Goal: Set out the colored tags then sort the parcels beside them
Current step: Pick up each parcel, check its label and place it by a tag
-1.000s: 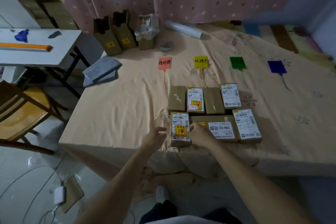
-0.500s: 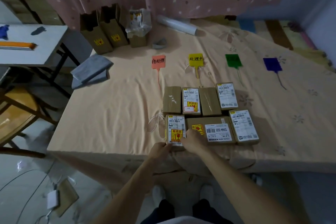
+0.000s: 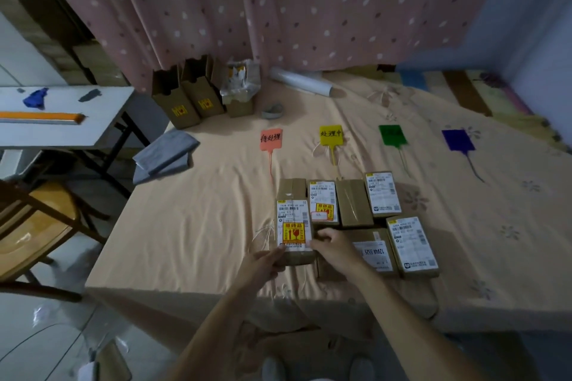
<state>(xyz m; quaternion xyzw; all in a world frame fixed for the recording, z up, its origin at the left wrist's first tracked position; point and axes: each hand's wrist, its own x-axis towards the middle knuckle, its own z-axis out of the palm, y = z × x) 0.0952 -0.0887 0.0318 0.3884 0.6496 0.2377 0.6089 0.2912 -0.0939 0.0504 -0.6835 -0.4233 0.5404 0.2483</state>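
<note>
Four tags lie in a row on the bed: an orange tag (image 3: 271,139), a yellow tag (image 3: 331,135), a green tag (image 3: 392,135) and a blue tag (image 3: 457,139). Below them sit several brown parcels (image 3: 353,206). My left hand (image 3: 263,263) and my right hand (image 3: 335,249) both grip a parcel with a yellow fragile sticker (image 3: 293,227), raised off the sheet and covering most of a plain parcel (image 3: 294,187) behind it. A wide labelled parcel (image 3: 373,252) lies under my right wrist.
Open cardboard boxes (image 3: 188,99), a plastic-lined box (image 3: 240,93), a white roll (image 3: 300,83) and a tape roll (image 3: 272,111) stand at the back. Folded grey bags (image 3: 164,153) lie at the bed's left edge. A white table (image 3: 62,116) and wooden chair (image 3: 34,226) stand left.
Both hands closed on the sticker parcel at the front left and lifted it up and away from me, over the plain parcel behind.
</note>
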